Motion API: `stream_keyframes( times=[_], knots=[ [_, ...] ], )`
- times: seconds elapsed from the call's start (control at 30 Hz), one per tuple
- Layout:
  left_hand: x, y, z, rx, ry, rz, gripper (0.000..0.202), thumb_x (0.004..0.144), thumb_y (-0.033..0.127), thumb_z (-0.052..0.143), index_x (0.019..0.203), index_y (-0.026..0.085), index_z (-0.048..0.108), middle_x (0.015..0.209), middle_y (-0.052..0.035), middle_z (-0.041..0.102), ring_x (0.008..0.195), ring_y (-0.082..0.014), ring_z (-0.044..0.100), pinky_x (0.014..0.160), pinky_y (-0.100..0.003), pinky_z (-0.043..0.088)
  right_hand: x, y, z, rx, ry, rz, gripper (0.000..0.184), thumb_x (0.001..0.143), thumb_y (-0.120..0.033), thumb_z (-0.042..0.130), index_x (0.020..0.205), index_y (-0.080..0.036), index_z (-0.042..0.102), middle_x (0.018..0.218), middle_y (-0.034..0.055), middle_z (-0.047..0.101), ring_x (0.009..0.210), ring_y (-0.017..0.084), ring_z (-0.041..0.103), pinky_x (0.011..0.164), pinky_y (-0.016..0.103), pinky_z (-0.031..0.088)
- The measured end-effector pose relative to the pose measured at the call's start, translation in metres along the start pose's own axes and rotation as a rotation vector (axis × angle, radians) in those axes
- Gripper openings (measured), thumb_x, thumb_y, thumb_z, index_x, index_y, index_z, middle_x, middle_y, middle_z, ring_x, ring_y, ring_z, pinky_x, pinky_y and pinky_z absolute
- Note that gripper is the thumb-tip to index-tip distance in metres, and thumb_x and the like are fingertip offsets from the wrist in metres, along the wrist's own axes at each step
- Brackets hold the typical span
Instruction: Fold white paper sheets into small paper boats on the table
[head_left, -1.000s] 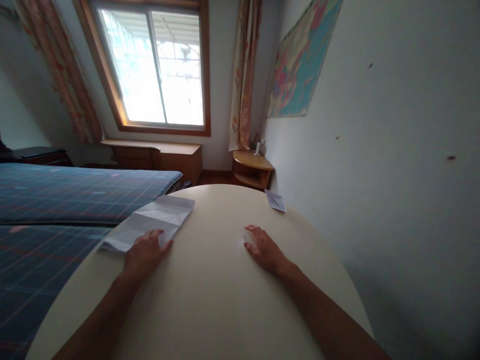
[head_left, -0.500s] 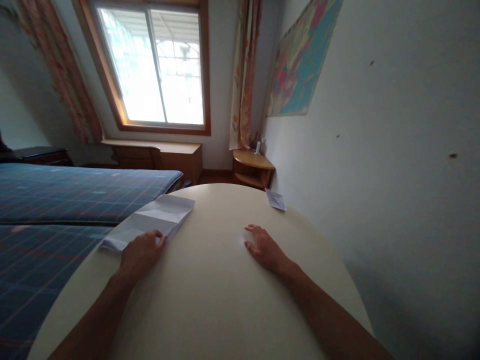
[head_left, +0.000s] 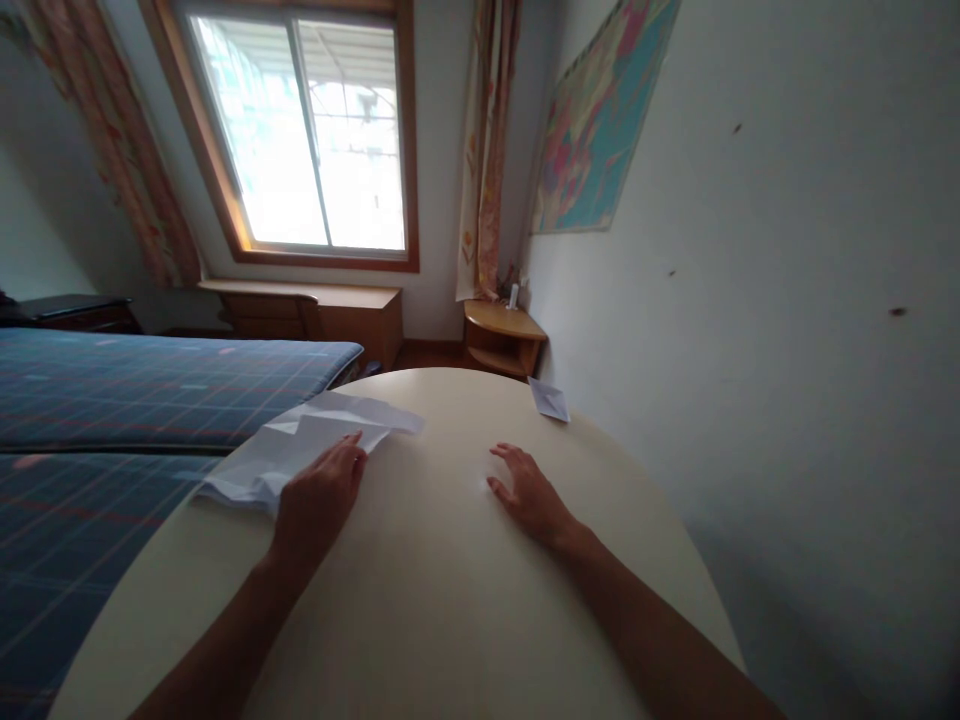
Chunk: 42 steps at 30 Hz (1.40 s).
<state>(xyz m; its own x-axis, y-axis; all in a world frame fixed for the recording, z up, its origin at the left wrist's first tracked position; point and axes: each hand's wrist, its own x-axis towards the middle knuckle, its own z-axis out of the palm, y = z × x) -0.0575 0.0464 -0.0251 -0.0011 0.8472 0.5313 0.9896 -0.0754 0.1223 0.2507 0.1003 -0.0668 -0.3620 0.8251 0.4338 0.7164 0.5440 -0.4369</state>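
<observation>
My left hand (head_left: 321, 498) lies over the near right edge of a creased white sheet of paper (head_left: 289, 445) at the table's left side. Its fingers are closed on that edge, partly covering it. The sheet is wrinkled, and a corner reaches out to the right past my fingertips. My right hand (head_left: 529, 497) rests on the tabletop right of the middle, thumb and fingers apart, holding nothing. Beyond it, near the far right rim, sits a small folded piece of white paper (head_left: 551, 402).
Both hands are over a round cream table (head_left: 420, 600). A bed with a blue plaid cover (head_left: 150, 390) adjoins it on the left, and a white wall (head_left: 787, 430) rises on the right. Behind stand a desk (head_left: 360, 297) and a corner shelf (head_left: 506, 320).
My left hand has moved right and away from me, dragging the sheet's edge along. The sheet has shifted and wrinkled, its corner now further right. My right hand has hardly moved.
</observation>
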Motion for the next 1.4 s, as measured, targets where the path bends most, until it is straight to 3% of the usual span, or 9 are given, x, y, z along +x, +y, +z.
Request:
stream_keyframes(
  times=[0.2, 0.3, 0.4, 0.53, 0.7, 0.9, 1.0, 1.13, 1.4],
  knots=[
    [-0.027, 0.056, 0.016, -0.241, -0.2, 0.476, 0.03, 0.1, 0.023, 0.034, 0.091, 0.019, 0.063, 0.144, -0.0072, 0.052, 0.135, -0.0227, 0.046, 0.094, -0.038, 0.055, 0.004, -0.019, -0.019, 0.012, 0.361, -0.02, 0.031, 0.096, -0.029, 0.041, 0.124, -0.02, 0.051, 0.128, 0.0123, 0.056, 0.125, 0.024, 0.048, 0.109, 0.045, 0.038],
    [-0.038, 0.073, 0.019, -0.341, -0.357, 0.635, 0.025, 0.097, 0.017, 0.039, 0.093, 0.02, 0.064, 0.147, -0.0058, 0.048, 0.138, -0.0231, 0.041, 0.097, -0.039, 0.053, 0.001, -0.029, -0.02, 0.015, 0.313, -0.06, 0.033, 0.097, -0.031, 0.041, 0.127, -0.021, 0.05, 0.131, 0.0116, 0.055, 0.127, 0.023, 0.047, 0.11, 0.043, 0.037],
    [-0.044, 0.081, 0.014, -0.4, -0.46, 0.693, 0.023, 0.095, 0.015, 0.044, 0.1, 0.021, 0.065, 0.145, -0.006, 0.051, 0.13, -0.0235, 0.051, 0.099, -0.039, 0.052, -0.005, -0.035, -0.009, -0.027, 0.133, -0.039, 0.043, 0.097, -0.037, 0.043, 0.135, -0.019, 0.047, 0.142, 0.0131, 0.048, 0.137, 0.025, 0.037, 0.114, 0.046, 0.031],
    [-0.046, 0.084, 0.003, -0.469, -0.551, 0.635, 0.011, 0.091, 0.025, 0.055, 0.093, 0.025, 0.065, 0.129, -0.0018, 0.066, 0.113, -0.022, 0.064, 0.092, -0.034, 0.054, -0.013, -0.035, 0.009, -0.12, -0.185, 0.084, 0.062, 0.095, -0.049, 0.046, 0.147, -0.017, 0.038, 0.155, 0.0152, 0.032, 0.145, 0.035, 0.022, 0.115, 0.057, 0.02],
    [-0.044, 0.085, 0.002, -0.343, -0.501, 0.308, 0.017, 0.093, 0.03, 0.048, 0.098, 0.025, 0.063, 0.1, -0.0049, 0.072, 0.091, -0.0207, 0.068, 0.08, -0.032, 0.053, -0.02, -0.038, 0.011, -0.165, -0.415, 0.062, 0.068, 0.091, -0.06, 0.047, 0.148, -0.026, 0.037, 0.158, 0.0121, 0.027, 0.145, 0.039, 0.015, 0.112, 0.066, 0.01],
    [-0.042, 0.082, 0.012, 0.007, -0.464, 0.187, 0.031, 0.085, 0.014, 0.044, 0.109, 0.017, 0.065, 0.121, -0.015, 0.064, 0.11, -0.0302, 0.061, 0.088, -0.041, 0.051, -0.025, -0.052, 0.009, -0.133, -0.446, -0.026, 0.068, 0.09, -0.06, 0.048, 0.149, -0.027, 0.036, 0.158, 0.0117, 0.027, 0.146, 0.038, 0.015, 0.113, 0.065, 0.009],
    [-0.044, 0.081, 0.026, -0.013, -0.442, 0.21, 0.05, 0.084, 0.015, 0.045, 0.133, 0.012, 0.054, 0.145, -0.0165, 0.049, 0.135, -0.0319, 0.043, 0.108, -0.045, 0.038, -0.026, -0.06, 0.013, -0.106, -0.461, -0.091, 0.063, 0.093, -0.052, 0.047, 0.149, -0.024, 0.035, 0.157, 0.0108, 0.029, 0.147, 0.033, 0.016, 0.116, 0.058, 0.01],
    [-0.046, 0.077, 0.044, -0.062, -0.46, 0.213, 0.057, 0.091, 0.025, 0.041, 0.147, 0.013, 0.039, 0.156, -0.0132, 0.033, 0.145, -0.0328, 0.026, 0.115, -0.05, 0.027, -0.022, -0.057, 0.017, -0.095, -0.481, -0.128, 0.059, 0.097, -0.046, 0.041, 0.15, -0.024, 0.032, 0.158, 0.0062, 0.029, 0.147, 0.025, 0.017, 0.119, 0.048, 0.012],
    [-0.046, 0.075, 0.041, -0.015, -0.422, 0.13, 0.061, 0.092, 0.048, 0.044, 0.149, 0.026, 0.036, 0.158, -0.0124, 0.029, 0.145, -0.0394, 0.021, 0.115, -0.053, 0.02, -0.005, -0.007, 0.002, -0.323, -0.364, 0.242, 0.068, 0.099, -0.052, 0.03, 0.151, -0.007, 0.029, 0.158, 0.0142, 0.025, 0.147, 0.028, 0.019, 0.119, 0.045, 0.015]
  ],
)
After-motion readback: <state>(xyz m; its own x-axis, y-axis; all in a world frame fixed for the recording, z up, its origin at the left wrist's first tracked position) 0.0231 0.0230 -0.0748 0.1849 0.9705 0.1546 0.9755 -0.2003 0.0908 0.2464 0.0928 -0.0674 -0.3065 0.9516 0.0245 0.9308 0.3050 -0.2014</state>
